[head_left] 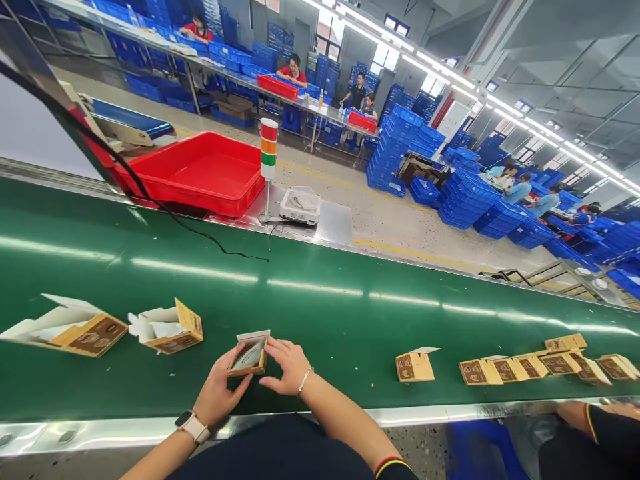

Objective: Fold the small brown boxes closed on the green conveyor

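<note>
A worker's left hand (pixel 217 395) and right hand (pixel 291 366) close in on a small kraft carton (pixel 249 355) at the near side of a green conveyor belt (pixel 165 267). The carton sits between the two wrists, its flap raised and a grey-and-white item (pixel 249 357) showing inside. The left hand clamps the carton's left side, while the right hand's spread fingers (pixel 273 348) touch its right edge without wrapping round it. A smartwatch (pixel 193 427) circles the left wrist and a thin bracelet (pixel 304 380) the right.

At 9 o'clock, two larger open cartons (pixel 87 328) lie on the belt, white inner flaps splayed. At 3 o'clock, one small carton (pixel 415 365) sits alone, just short of a loose row of similar cartons (pixel 530 365). At 4 o'clock, another person's forearm (pixel 575 413) reaches over the belt's steel rail (pixel 400 417).

Beyond the belt, at 11 o'clock, stand a red plastic crate (pixel 193 175), a signal stack light (pixel 269 150) and a white bench scale (pixel 300 205) on a steel plate (pixel 330 223). Stacks of blue plastic crates (pixel 465 197) rise at 1 o'clock, and co-workers (pixel 293 72) in red shirts sit at a long bench at 12 o'clock.
</note>
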Tool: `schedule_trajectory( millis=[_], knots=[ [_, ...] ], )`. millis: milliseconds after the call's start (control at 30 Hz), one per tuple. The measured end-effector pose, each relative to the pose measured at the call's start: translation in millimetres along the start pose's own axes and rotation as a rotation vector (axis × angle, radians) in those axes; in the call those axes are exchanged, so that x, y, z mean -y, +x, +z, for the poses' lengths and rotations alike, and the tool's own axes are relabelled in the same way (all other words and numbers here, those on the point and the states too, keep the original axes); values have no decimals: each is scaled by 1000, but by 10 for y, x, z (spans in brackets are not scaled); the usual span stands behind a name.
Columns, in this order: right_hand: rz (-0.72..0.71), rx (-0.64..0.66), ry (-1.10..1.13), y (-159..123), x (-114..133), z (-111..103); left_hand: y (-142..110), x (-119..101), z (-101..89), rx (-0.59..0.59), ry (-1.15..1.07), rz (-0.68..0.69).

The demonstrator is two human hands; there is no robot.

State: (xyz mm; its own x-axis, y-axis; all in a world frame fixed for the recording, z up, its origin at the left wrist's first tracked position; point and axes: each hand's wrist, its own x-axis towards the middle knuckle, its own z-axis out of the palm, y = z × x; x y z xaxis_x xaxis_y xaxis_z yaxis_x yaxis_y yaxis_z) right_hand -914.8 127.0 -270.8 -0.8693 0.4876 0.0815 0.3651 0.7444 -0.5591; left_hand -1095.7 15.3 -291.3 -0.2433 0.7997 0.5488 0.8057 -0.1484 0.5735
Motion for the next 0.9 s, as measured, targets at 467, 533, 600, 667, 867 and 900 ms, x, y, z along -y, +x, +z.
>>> schedule_trajectory(
  millis=[467, 533, 600, 667, 867, 900],
  knots=[
    [-118, 14, -202, 79, -121, -195, 268, -52, -40, 543, 141, 43],
    [-120, -10, -149, 50, -161, -220, 396, -127, 3, 617, 138, 21],
    [-71, -93, -45, 23, -194, -197, 489, -183, 68, 669, 142, 2],
    [52, -248, 91, 7, -210, -121, 536, -210, 150, 702, 136, -13],
    [475, -651, 393, 24, -167, 180, 414, -206, 308, 561, -46, -136],
    [507, -680, 406, 23, -164, 203, 362, -208, 299, 466, -113, -152]
  ],
)
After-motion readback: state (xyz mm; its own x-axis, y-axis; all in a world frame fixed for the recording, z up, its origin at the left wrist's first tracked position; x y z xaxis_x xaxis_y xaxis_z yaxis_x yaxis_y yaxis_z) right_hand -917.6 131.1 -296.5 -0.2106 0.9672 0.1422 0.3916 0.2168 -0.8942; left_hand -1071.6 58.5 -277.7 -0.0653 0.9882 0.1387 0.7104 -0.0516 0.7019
